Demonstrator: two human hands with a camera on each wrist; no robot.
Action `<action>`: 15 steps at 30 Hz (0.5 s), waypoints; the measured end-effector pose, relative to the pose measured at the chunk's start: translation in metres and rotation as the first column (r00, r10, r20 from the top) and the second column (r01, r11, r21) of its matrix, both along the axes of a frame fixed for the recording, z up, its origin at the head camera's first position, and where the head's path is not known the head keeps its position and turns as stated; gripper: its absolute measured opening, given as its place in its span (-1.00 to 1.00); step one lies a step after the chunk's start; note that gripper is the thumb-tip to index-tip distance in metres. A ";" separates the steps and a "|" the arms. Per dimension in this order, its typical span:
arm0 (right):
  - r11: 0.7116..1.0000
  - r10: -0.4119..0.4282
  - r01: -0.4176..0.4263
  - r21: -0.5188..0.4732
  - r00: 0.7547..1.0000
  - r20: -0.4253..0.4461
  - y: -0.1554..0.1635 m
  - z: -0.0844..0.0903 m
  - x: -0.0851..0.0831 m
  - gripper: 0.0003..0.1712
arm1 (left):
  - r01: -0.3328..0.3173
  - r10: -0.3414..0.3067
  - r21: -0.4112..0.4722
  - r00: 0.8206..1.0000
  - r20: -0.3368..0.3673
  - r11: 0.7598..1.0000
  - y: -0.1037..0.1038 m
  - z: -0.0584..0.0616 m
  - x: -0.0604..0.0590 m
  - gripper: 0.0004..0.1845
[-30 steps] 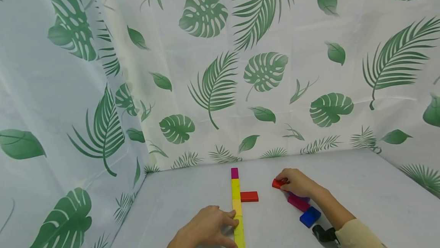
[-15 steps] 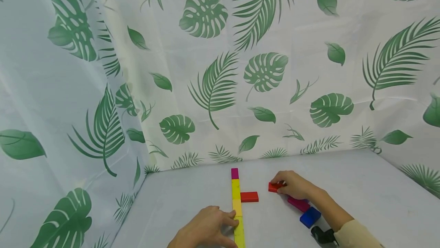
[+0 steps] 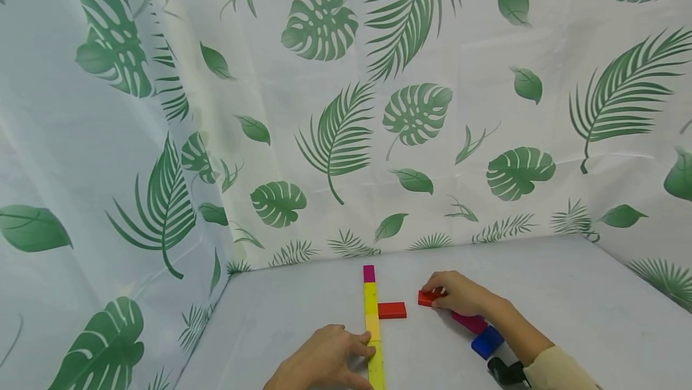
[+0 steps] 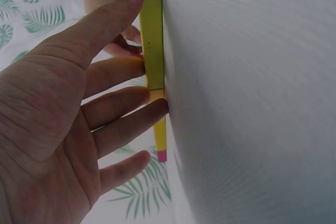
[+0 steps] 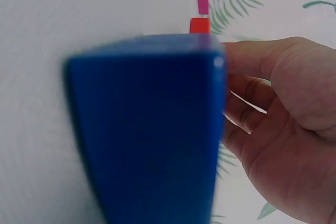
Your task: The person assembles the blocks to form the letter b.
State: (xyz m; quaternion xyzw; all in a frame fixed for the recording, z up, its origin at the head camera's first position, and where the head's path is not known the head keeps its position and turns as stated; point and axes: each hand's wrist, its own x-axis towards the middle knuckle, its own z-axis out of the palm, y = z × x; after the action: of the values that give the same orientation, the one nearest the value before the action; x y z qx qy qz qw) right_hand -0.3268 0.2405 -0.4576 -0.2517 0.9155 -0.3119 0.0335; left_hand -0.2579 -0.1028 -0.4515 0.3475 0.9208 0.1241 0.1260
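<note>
The right hand [image 3: 456,294], pinching a red block [image 3: 425,298], has slid left toward the block row [image 3: 372,318]; flat left hand [image 3: 324,360] steadies it.

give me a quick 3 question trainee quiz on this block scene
1. True or false: the right hand pinches a red block that lies apart from the red block touching the line.
2. Multiple choice: which colour is the block at the far end of the line of blocks? A) blue B) magenta C) green
3. Fill in: the left hand rests flat on the table with its fingers against the ______ side of the line.

Key
1. True; a gap of table shows between the two red blocks.
2. B; the far end block is magenta.
3. Left; the fingers touch the yellow blocks near the close end.
</note>
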 end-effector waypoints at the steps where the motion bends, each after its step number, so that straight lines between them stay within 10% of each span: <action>1: 1.000 0.000 0.000 -0.001 1.000 0.003 0.000 0.000 0.000 -0.67 | 0.000 0.000 -0.001 1.000 -0.001 1.000 0.000 0.000 0.000 -0.38; 15: 1.000 0.003 -0.004 0.019 0.999 0.048 -0.005 0.001 0.003 -0.68 | 0.002 -0.002 -0.015 1.000 -0.011 1.000 0.001 0.002 0.001 -0.37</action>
State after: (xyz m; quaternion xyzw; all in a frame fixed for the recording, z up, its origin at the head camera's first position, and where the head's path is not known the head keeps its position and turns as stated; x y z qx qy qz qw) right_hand -0.3242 0.2353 -0.4568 -0.2454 0.9170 -0.3089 0.0583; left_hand -0.2566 -0.1021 -0.4495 0.3480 0.9222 0.1150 0.1236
